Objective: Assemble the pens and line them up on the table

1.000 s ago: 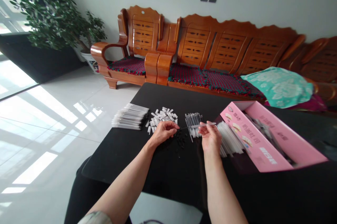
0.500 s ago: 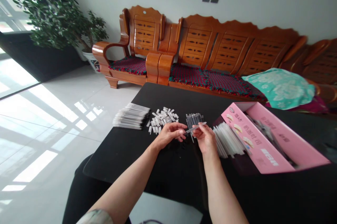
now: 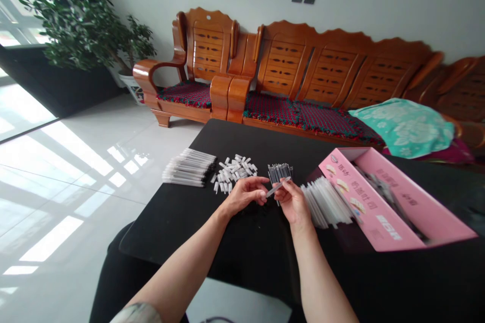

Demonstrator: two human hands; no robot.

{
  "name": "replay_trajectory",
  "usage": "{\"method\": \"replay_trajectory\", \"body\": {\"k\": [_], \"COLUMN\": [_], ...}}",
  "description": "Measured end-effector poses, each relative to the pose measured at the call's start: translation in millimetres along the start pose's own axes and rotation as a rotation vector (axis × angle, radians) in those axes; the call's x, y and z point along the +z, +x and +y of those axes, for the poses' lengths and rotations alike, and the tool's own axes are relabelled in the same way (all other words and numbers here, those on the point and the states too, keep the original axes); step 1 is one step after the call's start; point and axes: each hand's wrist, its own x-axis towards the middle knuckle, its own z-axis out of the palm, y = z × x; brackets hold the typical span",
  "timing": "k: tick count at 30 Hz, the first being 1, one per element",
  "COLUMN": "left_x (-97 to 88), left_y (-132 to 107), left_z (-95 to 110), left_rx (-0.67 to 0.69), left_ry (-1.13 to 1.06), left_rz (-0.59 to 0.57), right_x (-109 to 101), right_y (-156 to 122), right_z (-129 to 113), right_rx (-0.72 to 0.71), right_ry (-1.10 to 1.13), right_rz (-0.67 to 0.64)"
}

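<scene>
A slim translucent pen barrel (image 3: 278, 187) is held aslant above the table, between my two hands. My right hand (image 3: 293, 204) pinches its upper right part with thumb and fingers. At its lower left end is my left hand (image 3: 246, 195), thumb and fingertips closed around the tip, index finger reaching forward. Just behind my hands lies a bundle of dark thin pen refills (image 3: 280, 171), partly covered by them. White pen caps (image 3: 235, 171) are heaped beyond my left hand. Clear empty barrels (image 3: 328, 201) lie in a row right of my right hand.
Pens with dark ends (image 3: 189, 167) are stacked at the left edge of the black table (image 3: 170, 232). A pink cardboard box (image 3: 364, 201) stands on the right. Behind the table are a wooden bench (image 3: 303, 60) and a turquoise cloth (image 3: 405, 126).
My right hand has moved slightly left and the barrel with it, toward my left hand. The dark length that showed between the hands is now covered. My left hand has barely moved.
</scene>
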Motion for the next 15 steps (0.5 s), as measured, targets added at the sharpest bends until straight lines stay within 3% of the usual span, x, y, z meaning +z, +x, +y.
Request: {"method": "replay_trajectory", "body": {"k": [5, 8, 11, 15], "left_x": [-12.6, -14.7, -6.7, 9.9], "left_y": [1, -1, -2, 4], "left_z": [0, 2, 1, -6], "left_rx": [0.116, 0.167, 0.273, 0.366], "left_ry": [0.240, 0.461, 0.779, 1.122], "left_rz": [0.338, 0.429, 0.348, 0.131], "right_x": [-8, -11, -9, -7], "right_y": [3, 4, 4, 4], "right_z": [-10, -15, -13, -10], "right_rx": [-0.107, -0.147, -0.115, -0.138], "right_ry": [0.177, 0.215, 0.163, 0.136], "right_rz": [0.153, 0.209, 0.177, 0.186]}}
